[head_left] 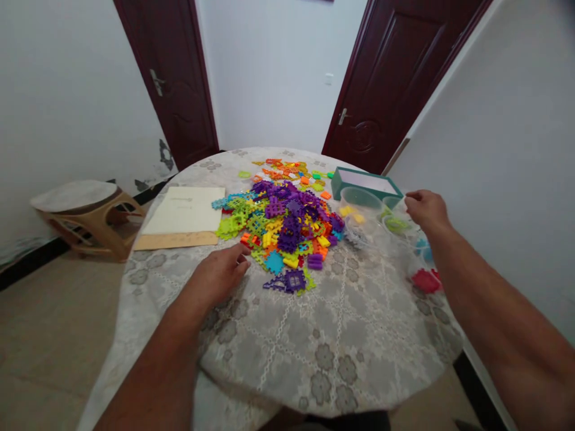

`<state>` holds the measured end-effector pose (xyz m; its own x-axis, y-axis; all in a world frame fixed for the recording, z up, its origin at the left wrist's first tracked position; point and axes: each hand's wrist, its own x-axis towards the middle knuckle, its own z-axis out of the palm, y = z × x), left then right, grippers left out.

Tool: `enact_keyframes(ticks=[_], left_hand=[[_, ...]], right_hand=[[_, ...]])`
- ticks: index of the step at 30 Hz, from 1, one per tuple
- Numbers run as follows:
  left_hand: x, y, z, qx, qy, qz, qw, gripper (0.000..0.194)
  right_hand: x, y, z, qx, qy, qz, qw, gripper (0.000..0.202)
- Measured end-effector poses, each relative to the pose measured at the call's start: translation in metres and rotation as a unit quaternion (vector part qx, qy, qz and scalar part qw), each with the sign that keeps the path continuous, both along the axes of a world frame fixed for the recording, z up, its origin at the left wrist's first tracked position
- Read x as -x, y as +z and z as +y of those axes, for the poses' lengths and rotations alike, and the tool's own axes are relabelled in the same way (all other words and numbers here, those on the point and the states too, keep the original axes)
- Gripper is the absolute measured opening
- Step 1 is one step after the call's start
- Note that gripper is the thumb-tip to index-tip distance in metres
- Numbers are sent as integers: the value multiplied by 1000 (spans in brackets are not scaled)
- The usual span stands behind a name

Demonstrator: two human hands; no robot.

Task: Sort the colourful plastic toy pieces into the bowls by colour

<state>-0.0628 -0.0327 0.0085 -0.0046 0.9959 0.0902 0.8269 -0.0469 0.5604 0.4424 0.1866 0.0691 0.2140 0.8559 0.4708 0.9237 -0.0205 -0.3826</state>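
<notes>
My left hand (224,269) rests at the near left edge of a heap of colourful plastic building pieces (294,218), its fingers slightly bent and apart. It appears to hold nothing. On the right, my right hand (426,208) is closed above several clear plastic cups. A speck of red shows at its fingertips, too small to name. One cup (363,197) has yellow pieces in it; others contain green pieces (396,224), blue pieces (423,248) and red pieces (426,280). A purple window-like piece (294,281) lies in front of the heap.
A green open box (368,181) stands behind the cups. Left of the heap lie a pale notebook (184,209) and a tan wooden strip (176,240). Orange pieces (281,170) are scattered at the back. A stool (85,209) stands left of the round table (278,359).
</notes>
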Motion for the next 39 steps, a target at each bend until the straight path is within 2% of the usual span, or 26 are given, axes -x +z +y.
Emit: enact_keyframes(ticks=[2,4,7,9,10,12,15,18,21,24,26,28,30,32,34,36,39], left_hand=[[-1,0,-4,23,-17,13,999,29],[-4,-2,-6,37,-47,24,998,28],[-12,-6,-10,35,-106,31,993,29],[-21,-9,-12,30,-136,44,989,30],[-25,-9,-12,30,-145,56,987,29],[-33,-11,-12,33,-152,82,984,24],[-39,-16,-12,30,-152,102,983,18],[-39,-20,-11,18,-152,102,983,14],[-37,-22,-12,6,-146,76,986,9],[-36,-21,-13,4,-130,12,991,6],[-36,-19,-12,10,-115,-48,992,5],[-38,-17,-11,15,-98,-111,989,6],[-41,-16,-10,20,-84,-166,982,5],[-45,-15,-8,37,-82,-217,972,4],[-49,-15,-7,55,-93,-251,962,4],[-53,-15,-7,38,-99,-238,965,3],[-58,-17,-8,-78,-97,-136,983,8]], right_hand=[[31,-3,-34,17,47,28,998,31],[74,-10,-77,77,198,36,976,28],[145,-28,-142,151,421,12,894,24],[182,-41,-174,167,503,-21,848,24],[196,-47,-185,167,514,-50,840,29],[212,-59,-196,179,516,-99,831,35],[215,-72,-198,197,508,-111,831,26],[208,-81,-192,181,527,-56,829,14],[201,-85,-186,121,533,26,837,9],[198,-86,-180,75,440,134,885,13],[197,-89,-176,94,365,246,893,20],[198,-92,-174,145,336,372,853,26],[200,-97,-173,200,352,464,788,30],[204,-102,-175,238,379,504,739,31],[209,-104,-177,256,388,529,710,31],[213,-104,-179,266,377,577,674,32],[216,-99,-179,282,337,662,607,30]])
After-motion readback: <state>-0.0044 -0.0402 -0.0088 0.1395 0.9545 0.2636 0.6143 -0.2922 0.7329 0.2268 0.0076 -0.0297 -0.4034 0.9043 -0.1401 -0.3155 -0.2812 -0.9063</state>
